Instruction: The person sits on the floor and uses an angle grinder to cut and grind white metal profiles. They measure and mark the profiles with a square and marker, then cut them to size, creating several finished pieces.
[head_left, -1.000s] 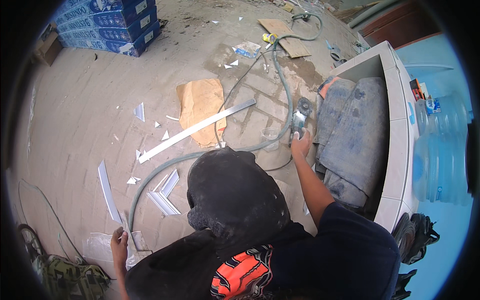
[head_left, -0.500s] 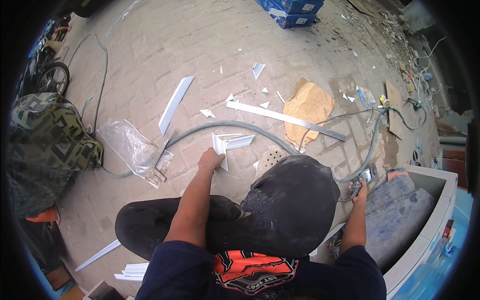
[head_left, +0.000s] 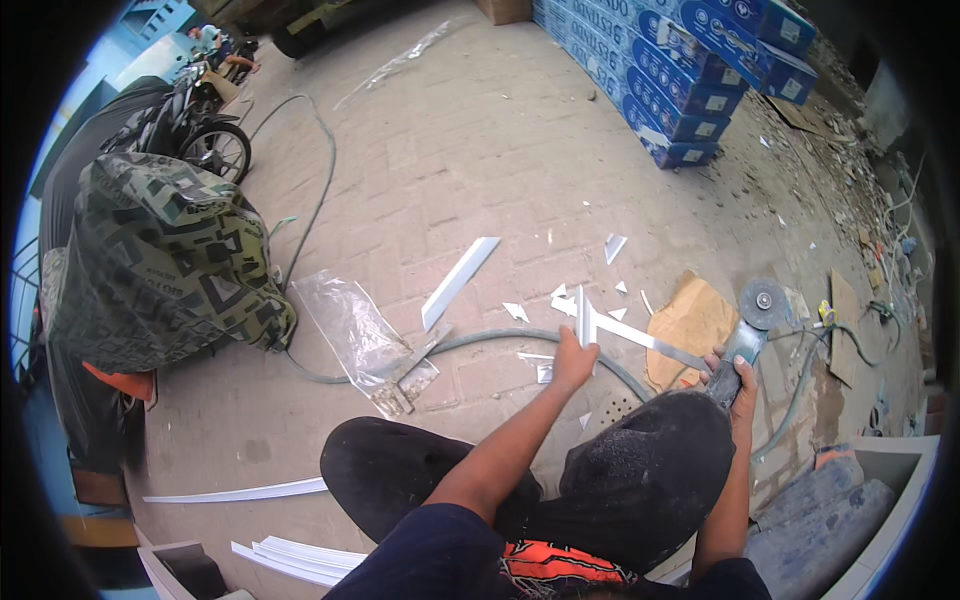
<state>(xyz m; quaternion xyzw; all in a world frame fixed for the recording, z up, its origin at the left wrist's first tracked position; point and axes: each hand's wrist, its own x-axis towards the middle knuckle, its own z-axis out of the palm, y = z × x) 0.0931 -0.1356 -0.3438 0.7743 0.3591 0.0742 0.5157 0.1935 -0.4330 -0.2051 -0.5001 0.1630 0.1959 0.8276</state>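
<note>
My left hand is closed round the lower end of a short white moulding piece, lifted above the paving with its angled tip up. In my right hand an angle grinder is gripped by its body beside my right knee, its grey disc facing up. Behind the moulding lies a long flat metal strip, one end over a brown paper sheet. Another white moulding piece rests on the ground left of my left hand, partly hidden by the forearm. White triangular offcuts are scattered around.
A green hose curves across the paving. Left of it lie a clear plastic bag, a metal square and a white strip. Blue boxes stand stacked far right; a covered motorcycle is at left. Long white mouldings lie lower left.
My left hand has lifted one moulding piece off the ground, leaving the other behind. My right hand has brought the grinder up from the right side to beside the knee. The view has shifted.
</note>
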